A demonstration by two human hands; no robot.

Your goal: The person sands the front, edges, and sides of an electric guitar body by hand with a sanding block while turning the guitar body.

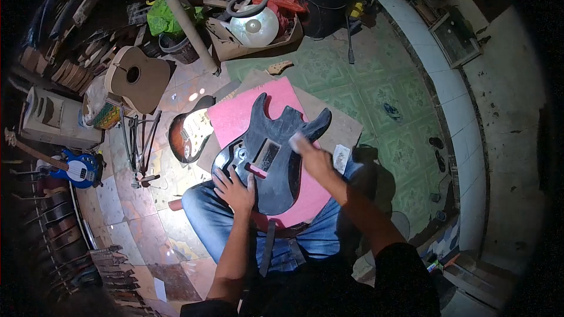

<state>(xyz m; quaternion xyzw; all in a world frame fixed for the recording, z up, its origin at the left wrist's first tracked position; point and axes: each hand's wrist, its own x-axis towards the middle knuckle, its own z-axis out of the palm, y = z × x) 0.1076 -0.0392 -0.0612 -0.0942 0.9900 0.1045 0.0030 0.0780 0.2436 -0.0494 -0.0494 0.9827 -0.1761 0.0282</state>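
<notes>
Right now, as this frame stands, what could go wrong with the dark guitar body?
The dark guitar body lies on the pink board over the lap, steadied by the spread left hand; a leg shift could make it slide. The right hand works a blurred pale pad near a horn, so uneven pressure might mark the edge. The sunburst body sits close beside the board and might get knocked.

Two bare hands, held apart
Left hand [235, 192] flat, fingers spread; right hand [316, 163] farther forward, its fingertips blurred, forearm [358, 208] slanting inward.
</notes>
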